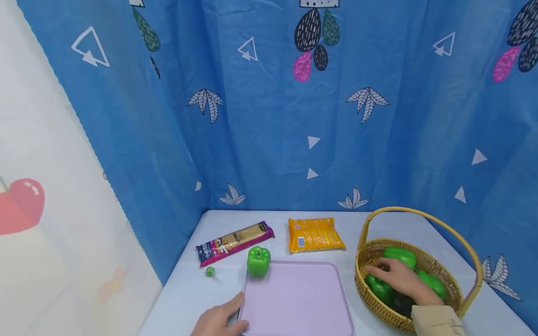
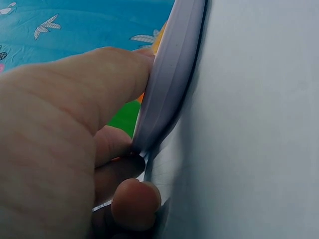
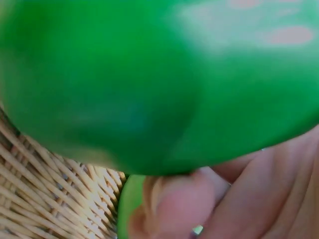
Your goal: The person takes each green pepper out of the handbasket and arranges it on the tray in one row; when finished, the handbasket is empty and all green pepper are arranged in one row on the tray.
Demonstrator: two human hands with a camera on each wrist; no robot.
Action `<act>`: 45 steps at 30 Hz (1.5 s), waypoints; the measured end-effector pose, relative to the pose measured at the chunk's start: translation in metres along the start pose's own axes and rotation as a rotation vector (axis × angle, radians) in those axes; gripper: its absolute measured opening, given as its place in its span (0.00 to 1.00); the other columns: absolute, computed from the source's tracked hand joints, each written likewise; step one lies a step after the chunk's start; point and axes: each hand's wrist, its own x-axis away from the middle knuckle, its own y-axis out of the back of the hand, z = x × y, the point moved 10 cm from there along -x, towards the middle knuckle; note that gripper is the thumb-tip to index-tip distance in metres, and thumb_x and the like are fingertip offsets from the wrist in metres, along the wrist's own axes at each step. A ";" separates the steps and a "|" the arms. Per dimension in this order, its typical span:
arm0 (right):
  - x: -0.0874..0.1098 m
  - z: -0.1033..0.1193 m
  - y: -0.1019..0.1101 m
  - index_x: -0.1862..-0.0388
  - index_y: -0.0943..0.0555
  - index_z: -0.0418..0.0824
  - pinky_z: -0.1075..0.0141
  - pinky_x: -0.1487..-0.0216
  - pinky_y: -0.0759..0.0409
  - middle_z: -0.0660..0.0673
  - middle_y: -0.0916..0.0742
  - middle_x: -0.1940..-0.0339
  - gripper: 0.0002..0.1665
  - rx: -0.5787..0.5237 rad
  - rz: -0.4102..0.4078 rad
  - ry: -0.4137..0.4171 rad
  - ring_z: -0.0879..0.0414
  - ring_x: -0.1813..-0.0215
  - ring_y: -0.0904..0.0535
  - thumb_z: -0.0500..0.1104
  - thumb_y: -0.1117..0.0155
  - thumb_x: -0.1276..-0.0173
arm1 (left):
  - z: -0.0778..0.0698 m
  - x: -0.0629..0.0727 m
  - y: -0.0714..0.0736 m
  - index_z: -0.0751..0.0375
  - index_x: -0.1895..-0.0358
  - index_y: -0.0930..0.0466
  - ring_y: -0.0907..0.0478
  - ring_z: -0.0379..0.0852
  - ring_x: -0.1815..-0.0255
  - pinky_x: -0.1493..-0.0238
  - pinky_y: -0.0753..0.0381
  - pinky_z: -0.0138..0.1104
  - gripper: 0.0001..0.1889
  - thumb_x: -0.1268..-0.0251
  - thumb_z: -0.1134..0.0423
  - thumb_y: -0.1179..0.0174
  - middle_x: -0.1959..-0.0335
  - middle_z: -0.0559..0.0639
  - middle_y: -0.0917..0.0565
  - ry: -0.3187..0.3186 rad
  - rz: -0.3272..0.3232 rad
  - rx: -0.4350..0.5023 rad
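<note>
A pale purple tray (image 1: 296, 298) lies on the white table. At its left side, my left hand (image 1: 220, 317) grips the rim; in the left wrist view the thumb and fingers lie about the tray's edge (image 2: 172, 74). A green bell pepper (image 1: 258, 262) stands at the tray's far left corner. My right hand (image 1: 401, 280) reaches into a wicker basket (image 1: 378, 315), its fingers curled among green vegetables. Just below it is a shiny green pepper (image 1: 379, 288), and another green vegetable (image 1: 400, 255) lies behind. A large green surface (image 3: 124, 89) hides much of the right wrist view, so its hold is unclear.
A long purple and gold packet (image 1: 235, 242) and an orange packet (image 1: 315, 234) lie behind the tray. A small green piece (image 1: 210, 271) sits left of the pepper. The basket's tall handle (image 1: 445, 228) arches over it. A blue curtain (image 1: 273, 140) hangs behind the table.
</note>
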 end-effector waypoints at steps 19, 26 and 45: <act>-0.003 -0.001 0.016 0.48 0.14 0.41 0.53 0.61 0.14 0.45 0.11 0.54 0.36 0.095 -0.148 0.021 0.52 0.59 0.15 0.71 0.39 0.29 | -0.002 -0.001 -0.002 0.57 0.22 0.34 0.30 0.64 0.26 0.33 0.23 0.60 0.47 0.35 0.28 0.42 0.23 0.53 0.28 -0.003 0.013 -0.026; -0.003 0.003 0.004 0.51 0.12 0.43 0.49 0.58 0.13 0.45 0.11 0.53 0.29 0.076 -0.045 0.039 0.48 0.54 0.15 0.66 0.32 0.32 | -0.001 -0.002 -0.002 0.57 0.22 0.34 0.30 0.63 0.26 0.33 0.23 0.59 0.47 0.35 0.28 0.42 0.23 0.53 0.28 0.000 0.011 -0.042; 0.001 0.003 0.019 0.34 0.21 0.35 0.46 0.55 0.14 0.31 0.15 0.41 0.50 0.127 -0.147 0.016 0.35 0.47 0.16 0.75 0.37 0.34 | 0.000 -0.002 -0.002 0.58 0.22 0.34 0.30 0.64 0.26 0.33 0.23 0.60 0.47 0.35 0.28 0.42 0.23 0.53 0.28 0.003 0.013 -0.043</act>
